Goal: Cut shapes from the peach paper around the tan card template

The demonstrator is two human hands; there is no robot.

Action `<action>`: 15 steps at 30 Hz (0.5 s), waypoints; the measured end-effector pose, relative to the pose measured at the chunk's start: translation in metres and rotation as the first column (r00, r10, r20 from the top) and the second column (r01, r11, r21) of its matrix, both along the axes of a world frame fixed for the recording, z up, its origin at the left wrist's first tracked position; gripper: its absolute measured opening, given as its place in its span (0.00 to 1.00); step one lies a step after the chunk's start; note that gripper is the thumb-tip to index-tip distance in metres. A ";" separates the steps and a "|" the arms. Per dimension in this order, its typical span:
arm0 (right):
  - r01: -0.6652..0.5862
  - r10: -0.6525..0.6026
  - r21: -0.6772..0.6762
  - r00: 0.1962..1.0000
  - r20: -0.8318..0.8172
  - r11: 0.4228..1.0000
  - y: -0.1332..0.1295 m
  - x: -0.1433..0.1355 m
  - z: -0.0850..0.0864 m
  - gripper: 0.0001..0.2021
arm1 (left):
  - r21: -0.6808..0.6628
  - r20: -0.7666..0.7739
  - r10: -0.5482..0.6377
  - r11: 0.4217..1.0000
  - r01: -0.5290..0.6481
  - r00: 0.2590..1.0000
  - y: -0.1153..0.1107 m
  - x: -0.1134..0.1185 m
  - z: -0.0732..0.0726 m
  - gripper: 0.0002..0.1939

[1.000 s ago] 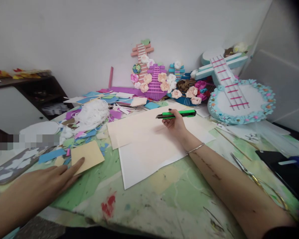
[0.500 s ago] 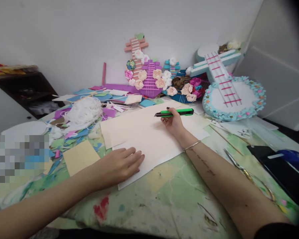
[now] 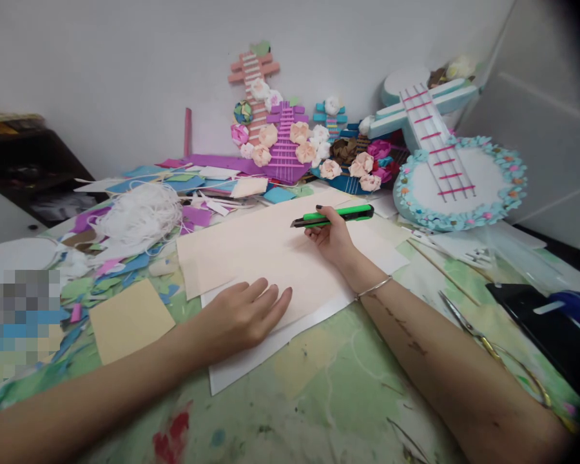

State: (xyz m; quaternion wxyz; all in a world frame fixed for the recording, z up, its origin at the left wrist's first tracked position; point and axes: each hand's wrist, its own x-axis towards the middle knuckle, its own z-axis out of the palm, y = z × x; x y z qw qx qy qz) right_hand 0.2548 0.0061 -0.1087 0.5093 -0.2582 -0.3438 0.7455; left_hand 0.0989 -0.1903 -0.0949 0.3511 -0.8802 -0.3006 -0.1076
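Cutter (image 3: 360,212) in right hand (image 3: 332,241); left hand (image 3: 246,314) palm-down over paper (image 3: 251,245).

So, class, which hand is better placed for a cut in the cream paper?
The right hand, I'd judge: it holds the green box cutter over the cream paper, while the left hand, at the paper's near edge, has no visible tool.

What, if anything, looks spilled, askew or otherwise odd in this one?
A red smear on the green table cover, low in view, may be spilled paint. At left, white string lies in a tangled heap among strewn paper scraps. The peach sheet sits crooked over the white sheet.
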 end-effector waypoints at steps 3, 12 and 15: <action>0.000 0.000 -0.001 1.000 0.005 1.000 0.000 -0.001 0.001 0.03 | 0.005 0.052 -0.080 0.997 0.080 0.995 0.004 0.005 0.000 0.09; -0.037 0.037 0.010 0.999 0.005 0.999 -0.001 -0.002 0.000 0.04 | 0.010 0.118 -0.188 0.982 0.188 0.975 0.009 0.003 -0.001 0.08; -0.020 0.020 0.010 1.000 0.010 1.000 -0.002 -0.003 0.002 0.03 | -0.004 0.115 -0.195 0.980 0.197 0.974 0.008 0.003 -0.003 0.09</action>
